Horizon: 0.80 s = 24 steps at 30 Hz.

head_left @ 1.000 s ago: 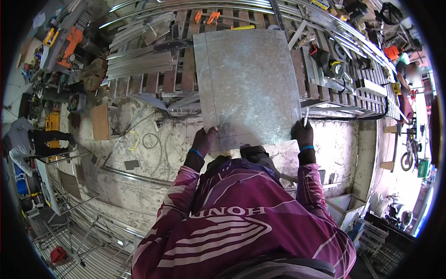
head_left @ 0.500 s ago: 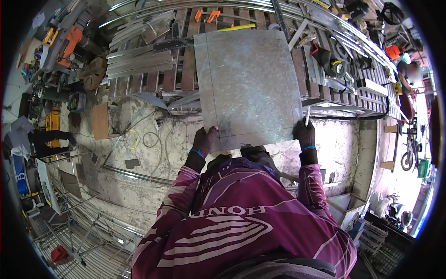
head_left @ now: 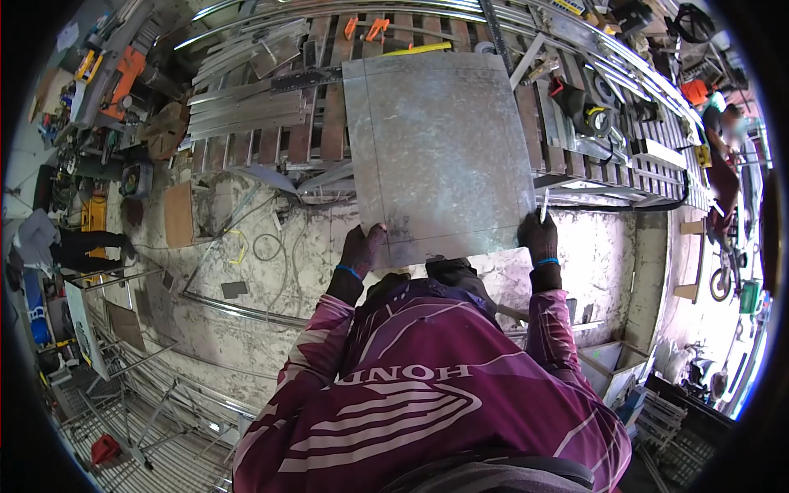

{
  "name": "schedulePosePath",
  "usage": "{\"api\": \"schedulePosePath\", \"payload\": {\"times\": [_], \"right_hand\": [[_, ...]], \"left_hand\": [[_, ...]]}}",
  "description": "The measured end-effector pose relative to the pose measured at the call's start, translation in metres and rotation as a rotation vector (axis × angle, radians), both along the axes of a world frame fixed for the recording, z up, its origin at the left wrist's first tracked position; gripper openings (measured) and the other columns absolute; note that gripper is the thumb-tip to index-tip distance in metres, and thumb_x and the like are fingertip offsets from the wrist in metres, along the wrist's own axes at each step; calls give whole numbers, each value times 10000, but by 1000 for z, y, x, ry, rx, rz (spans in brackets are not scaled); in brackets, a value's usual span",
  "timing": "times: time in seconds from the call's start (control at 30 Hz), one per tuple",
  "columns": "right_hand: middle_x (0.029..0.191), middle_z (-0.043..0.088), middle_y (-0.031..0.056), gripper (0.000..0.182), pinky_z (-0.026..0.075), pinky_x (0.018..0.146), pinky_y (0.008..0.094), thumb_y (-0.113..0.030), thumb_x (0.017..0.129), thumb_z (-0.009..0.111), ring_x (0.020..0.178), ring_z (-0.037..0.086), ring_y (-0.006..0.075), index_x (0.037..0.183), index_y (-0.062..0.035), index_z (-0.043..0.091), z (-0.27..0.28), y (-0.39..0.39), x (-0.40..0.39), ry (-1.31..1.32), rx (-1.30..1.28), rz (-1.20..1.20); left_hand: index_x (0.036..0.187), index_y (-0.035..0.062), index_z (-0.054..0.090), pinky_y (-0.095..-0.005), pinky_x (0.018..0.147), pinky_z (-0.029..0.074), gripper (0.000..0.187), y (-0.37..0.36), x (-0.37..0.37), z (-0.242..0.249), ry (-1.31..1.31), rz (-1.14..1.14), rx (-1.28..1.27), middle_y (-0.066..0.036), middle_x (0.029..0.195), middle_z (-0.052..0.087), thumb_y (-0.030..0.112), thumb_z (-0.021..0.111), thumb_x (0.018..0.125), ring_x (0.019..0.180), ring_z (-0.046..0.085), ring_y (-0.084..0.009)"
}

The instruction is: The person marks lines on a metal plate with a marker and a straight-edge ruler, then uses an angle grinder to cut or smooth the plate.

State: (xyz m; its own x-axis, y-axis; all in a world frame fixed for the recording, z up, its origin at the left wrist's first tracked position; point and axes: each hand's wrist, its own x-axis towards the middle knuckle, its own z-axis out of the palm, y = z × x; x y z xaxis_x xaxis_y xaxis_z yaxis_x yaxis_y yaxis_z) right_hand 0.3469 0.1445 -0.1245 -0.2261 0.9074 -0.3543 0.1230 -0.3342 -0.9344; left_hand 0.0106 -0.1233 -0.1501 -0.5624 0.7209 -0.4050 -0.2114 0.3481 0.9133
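A grey metal sheet (head_left: 440,148) with dark lines marked along its edges lies partly on the slatted workbench (head_left: 329,135) and juts out towards my body. My left hand (head_left: 364,245), in a dark glove, grips its near left corner with the thumb on top. At the near right corner, my right hand (head_left: 538,234), also gloved, is closed on the sheet's edge. A thin white stick-like marker (head_left: 544,204) pokes up from the right hand's fingers. The fingers beneath the sheet are hidden.
On the bench sit a yellow strip (head_left: 419,48), orange clamps (head_left: 376,29), metal strips (head_left: 246,111) and a black-and-yellow power tool (head_left: 593,119). A person (head_left: 727,156) is at the far right, another (head_left: 49,238) at the far left. Metal frames (head_left: 156,411) stand lower left.
My hands and the metal sheet stay in place. The person at the far right has shifted and shows more of the body; the person at the left has moved slightly.
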Motion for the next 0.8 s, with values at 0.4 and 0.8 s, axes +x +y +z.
{"api": "schedulePosePath", "payload": {"times": [0.4, 0.8], "right_hand": [[686, 539, -17, 124, 416, 497, 276, -118, 1012, 567, 563, 506, 105, 888, -114, 561, 16, -4, -4, -53, 5, 4], [702, 547, -10, 83, 424, 499, 289, -107, 1011, 579, 559, 512, 105, 929, -98, 568, 24, -4, -5, -74, -49, 53]], "left_hand": [[1147, -27, 688, -347, 816, 515, 435, 1, 6, 42, 50, 33, 40, -72, 993, 737, 359, 676, 947, 901, 657, -170], [1116, -30, 686, -349, 813, 510, 473, 0, -6, 6, 112, -10, 21, -70, 964, 731, 412, 641, 955, 893, 650, -164]]}}
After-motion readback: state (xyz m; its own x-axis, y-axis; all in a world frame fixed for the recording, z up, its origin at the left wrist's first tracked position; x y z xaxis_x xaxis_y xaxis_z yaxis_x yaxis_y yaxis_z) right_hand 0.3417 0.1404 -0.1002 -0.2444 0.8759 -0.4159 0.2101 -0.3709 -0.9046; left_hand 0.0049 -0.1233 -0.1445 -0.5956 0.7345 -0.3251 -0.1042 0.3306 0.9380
